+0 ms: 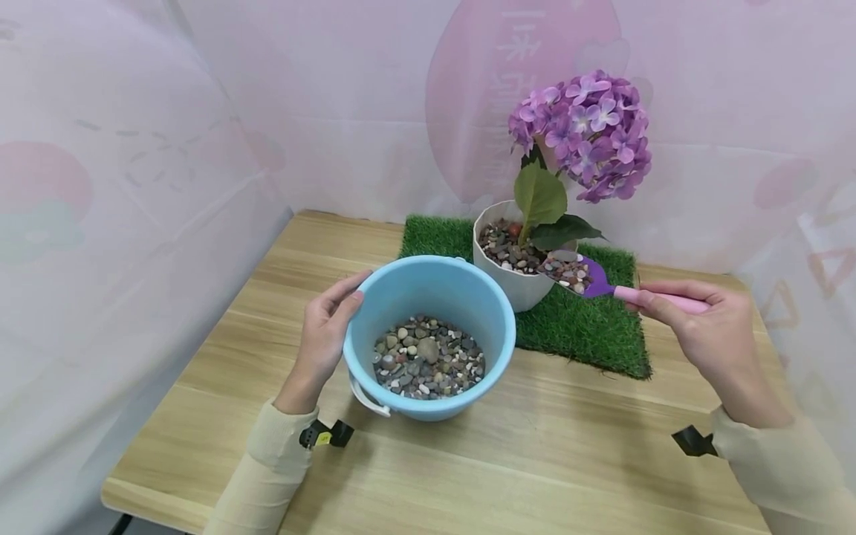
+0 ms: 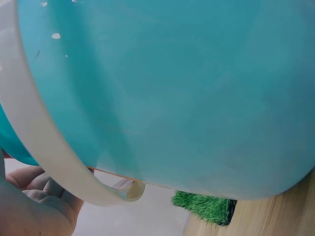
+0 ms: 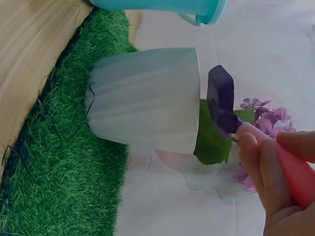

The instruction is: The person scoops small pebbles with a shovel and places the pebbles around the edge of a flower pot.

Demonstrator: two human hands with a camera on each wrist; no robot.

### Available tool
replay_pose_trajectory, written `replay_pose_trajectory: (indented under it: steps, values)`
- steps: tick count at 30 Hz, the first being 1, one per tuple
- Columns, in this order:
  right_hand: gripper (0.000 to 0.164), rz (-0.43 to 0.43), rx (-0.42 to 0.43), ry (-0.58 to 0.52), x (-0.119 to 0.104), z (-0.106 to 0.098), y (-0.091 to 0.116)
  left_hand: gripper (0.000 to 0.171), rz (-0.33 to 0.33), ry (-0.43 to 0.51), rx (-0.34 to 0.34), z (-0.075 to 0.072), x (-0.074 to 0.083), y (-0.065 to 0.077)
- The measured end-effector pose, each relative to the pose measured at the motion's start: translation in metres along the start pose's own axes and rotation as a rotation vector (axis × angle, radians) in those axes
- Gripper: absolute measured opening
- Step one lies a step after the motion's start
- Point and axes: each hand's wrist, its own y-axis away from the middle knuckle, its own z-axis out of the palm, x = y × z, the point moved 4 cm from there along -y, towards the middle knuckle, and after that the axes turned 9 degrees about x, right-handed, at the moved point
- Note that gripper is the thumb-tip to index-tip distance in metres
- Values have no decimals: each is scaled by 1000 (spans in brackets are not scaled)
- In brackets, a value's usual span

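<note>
My right hand grips the pink handle of a small purple garden trowel, its blade loaded with pebbles. The blade's tip overlaps the near right rim of a white flowerpot in the head view; the right wrist view shows the trowel just above the pot's rim. Pebbles and a purple hydrangea with green leaves fill the pot. My left hand holds the left rim of a light blue bucket, thumb over the edge. Pebbles cover the bucket's bottom, and its white handle hangs down outside.
The pot stands on a green artificial grass mat, on a wooden table. Pale printed cloth hangs behind and at both sides. The bucket stands close in front of the pot, to its left.
</note>
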Motion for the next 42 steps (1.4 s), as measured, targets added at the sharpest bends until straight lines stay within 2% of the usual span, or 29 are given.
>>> replay_pose_trajectory:
  steps: [5, 10, 17, 26, 34, 42]
  values:
    - [35, 56, 14, 27, 2, -5, -8, 40, 13, -3, -1, 1, -1, 0]
    - [41, 123, 37, 116, 3, -5, -16, 40, 10, 4, 1, 1, -2, 0]
    - [39, 126, 44, 77, 1, 1, -31, 40, 15, 15, 1, 1, -4, 0]
    - [49, 148, 58, 304, -2, -1, -45, 39, 15, 10, -1, 0, -3, 0]
    - [49, 100, 39, 406, -7, 0, -59, 38, 19, 5, 0, -1, -3, -1]
    - [39, -27, 22, 646, -18, 8, -71, 38, 14, 12, -6, 0, -2, 0]
